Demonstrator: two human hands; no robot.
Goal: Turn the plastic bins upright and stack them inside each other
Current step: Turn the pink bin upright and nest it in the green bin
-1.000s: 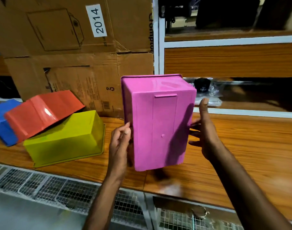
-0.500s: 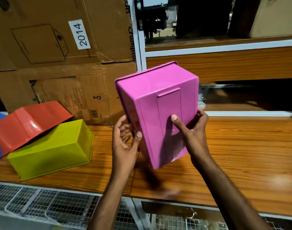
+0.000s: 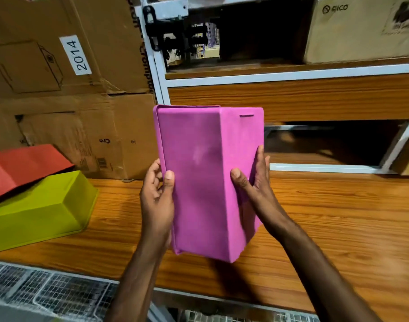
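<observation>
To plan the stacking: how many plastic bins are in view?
3. The pink bin is held between the left hand and right hand. The yellow bin lies upside down at left; the red bin leans on it. Others may be outside the view.

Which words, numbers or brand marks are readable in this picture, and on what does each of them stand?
"2014": white label, turned sideways, on the upper cardboard box.
"Crompto": printed down that box's right edge; the end is hidden.
"CICO": beige box on the top shelf, beside a round logo.
Lower cardboard box: small mark and barcode, too small to read.
Beige box, right edge: dark print, cut off, unreadable.
Pink bin: no text.
</observation>
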